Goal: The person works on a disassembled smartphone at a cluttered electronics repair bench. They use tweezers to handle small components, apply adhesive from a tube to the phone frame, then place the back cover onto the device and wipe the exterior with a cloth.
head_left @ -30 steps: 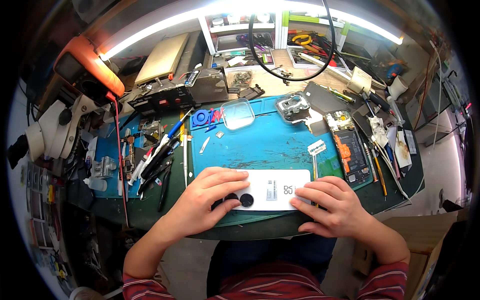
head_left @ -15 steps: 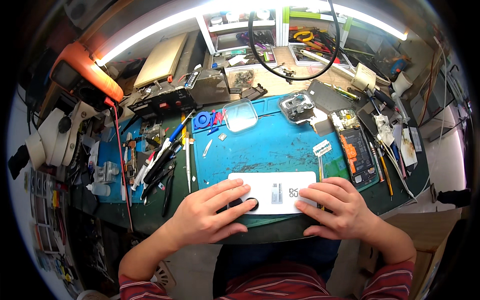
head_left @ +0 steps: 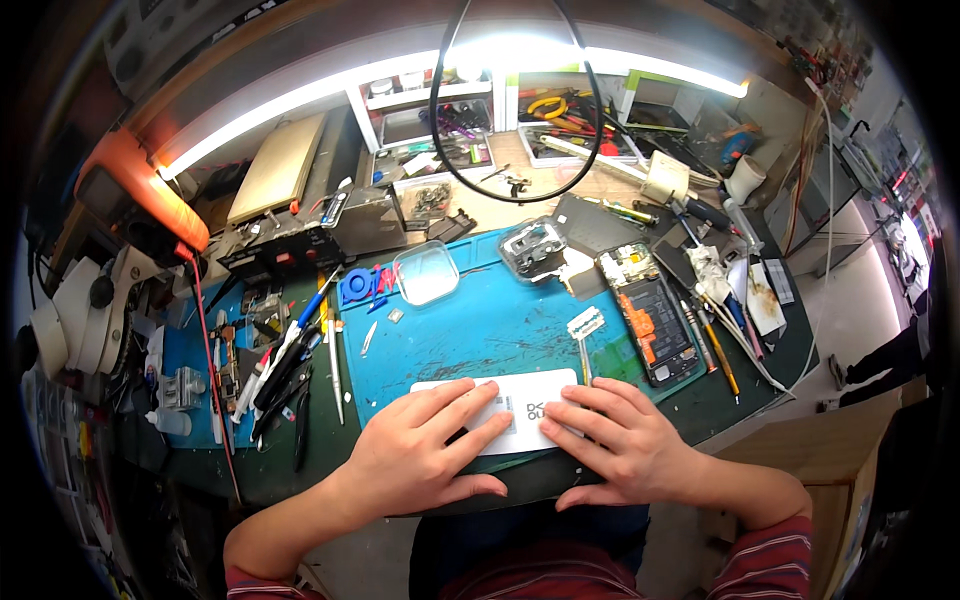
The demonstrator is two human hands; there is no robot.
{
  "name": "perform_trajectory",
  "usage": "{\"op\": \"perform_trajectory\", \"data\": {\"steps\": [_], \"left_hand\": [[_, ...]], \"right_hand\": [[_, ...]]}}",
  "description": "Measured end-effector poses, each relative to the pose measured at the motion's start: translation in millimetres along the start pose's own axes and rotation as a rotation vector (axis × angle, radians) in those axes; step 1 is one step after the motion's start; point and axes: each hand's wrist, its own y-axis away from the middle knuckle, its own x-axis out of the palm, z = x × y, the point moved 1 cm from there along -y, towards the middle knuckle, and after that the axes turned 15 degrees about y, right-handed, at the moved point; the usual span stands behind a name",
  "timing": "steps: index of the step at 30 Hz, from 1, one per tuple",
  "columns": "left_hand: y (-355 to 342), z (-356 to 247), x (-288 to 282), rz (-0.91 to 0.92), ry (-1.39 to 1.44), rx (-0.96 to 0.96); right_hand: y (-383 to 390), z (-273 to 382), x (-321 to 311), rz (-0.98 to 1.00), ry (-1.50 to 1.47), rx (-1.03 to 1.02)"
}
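A white phone back cover (head_left: 530, 390) lies flat at the near edge of the blue work mat (head_left: 470, 330). Its face carries dark print and a small grey label, partly under my fingers. My left hand (head_left: 425, 450) rests palm down on the cover's left part, fingers stretched out and hiding much of it. On the right end, my right hand (head_left: 630, 445) lies with its fingers extended and its thumb toward the near edge. Beyond my right fingertips are a razor blade (head_left: 586, 322) and an opened phone (head_left: 645, 315) with its inner parts exposed.
Tweezers (head_left: 335, 370) and several dark-handled tools lie left of the mat. A clear plastic tray (head_left: 427, 273) and a clear box (head_left: 532, 248) stand at the back. Pens and tools crowd the right side. A black cable loop (head_left: 515, 200) hangs over the bench.
My left hand has slid right along the cover, and its round dark opening is now hidden. My right hand stays near the right end. The whole view has shifted.
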Motion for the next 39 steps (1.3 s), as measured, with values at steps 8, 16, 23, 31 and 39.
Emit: {"op": "perform_trajectory", "data": {"steps": [8,16,23,31,39], "left_hand": [[-11,-18,13,0.060,-0.202,-0.033],[-11,-21,13,0.071,-0.239,-0.052],[-11,-22,14,0.067,-0.223,-0.074],[-12,-20,2,0.165,-0.205,-0.034],[-22,-17,4,0.112,-0.360,0.097]], "right_hand": [[6,0,4,-0.010,-0.068,0.016],[9,-1,2,-0.049,-0.024,0.154],[8,-3,2,-0.038,-0.048,0.169],[7,-3,0,-0.067,-0.053,0.169],[-25,-1,-2,-0.229,0.089,0.018]]}}
